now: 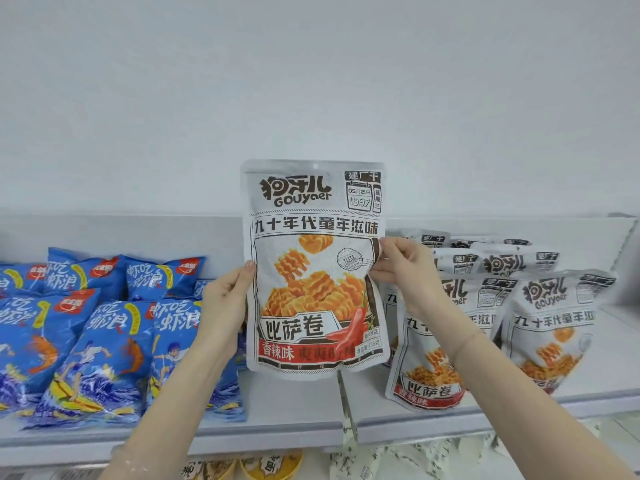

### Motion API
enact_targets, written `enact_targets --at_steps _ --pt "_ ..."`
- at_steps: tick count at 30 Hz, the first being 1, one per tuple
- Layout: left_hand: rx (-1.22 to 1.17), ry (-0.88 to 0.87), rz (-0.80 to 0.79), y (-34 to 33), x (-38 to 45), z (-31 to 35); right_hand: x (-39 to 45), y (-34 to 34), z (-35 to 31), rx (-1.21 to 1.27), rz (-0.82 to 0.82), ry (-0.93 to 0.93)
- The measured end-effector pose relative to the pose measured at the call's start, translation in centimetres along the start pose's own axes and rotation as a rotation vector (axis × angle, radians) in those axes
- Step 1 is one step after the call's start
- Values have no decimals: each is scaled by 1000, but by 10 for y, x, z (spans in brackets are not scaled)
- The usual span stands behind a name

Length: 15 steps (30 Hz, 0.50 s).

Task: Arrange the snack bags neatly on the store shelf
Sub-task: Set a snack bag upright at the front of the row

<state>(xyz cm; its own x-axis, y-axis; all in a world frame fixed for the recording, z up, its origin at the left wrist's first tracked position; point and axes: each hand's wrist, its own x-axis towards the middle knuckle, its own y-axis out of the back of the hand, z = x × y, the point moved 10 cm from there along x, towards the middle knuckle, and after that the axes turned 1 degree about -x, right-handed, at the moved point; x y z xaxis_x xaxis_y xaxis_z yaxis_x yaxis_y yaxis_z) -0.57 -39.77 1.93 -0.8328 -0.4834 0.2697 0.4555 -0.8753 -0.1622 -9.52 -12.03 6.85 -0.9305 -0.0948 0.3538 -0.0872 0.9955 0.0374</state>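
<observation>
Grey pizza-roll bag [317, 268] pinched upright by both side edges, above the shelf [294, 396] gap.

I read left hand [227, 299] at 9 o'clock, right hand [403, 268] at 3, wrists raised; likely squaring it between blue shrimp-chip bags [104, 341] and matching grey bags [540, 323].

A shop: a pale retail shelf [277, 407] holds rows of blue shrimp-chip bags [104, 348] at left and identical grey snack bags [547, 327] at right.
</observation>
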Motion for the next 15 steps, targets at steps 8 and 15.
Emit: enact_targets --at_steps 8,15 --pt "164 -112 -119 -4 4 0 3 -7 6 -182 -168 -98" --pt "201 -39 -121 -6 -4 -54 22 0 1 -358 -79 -21"
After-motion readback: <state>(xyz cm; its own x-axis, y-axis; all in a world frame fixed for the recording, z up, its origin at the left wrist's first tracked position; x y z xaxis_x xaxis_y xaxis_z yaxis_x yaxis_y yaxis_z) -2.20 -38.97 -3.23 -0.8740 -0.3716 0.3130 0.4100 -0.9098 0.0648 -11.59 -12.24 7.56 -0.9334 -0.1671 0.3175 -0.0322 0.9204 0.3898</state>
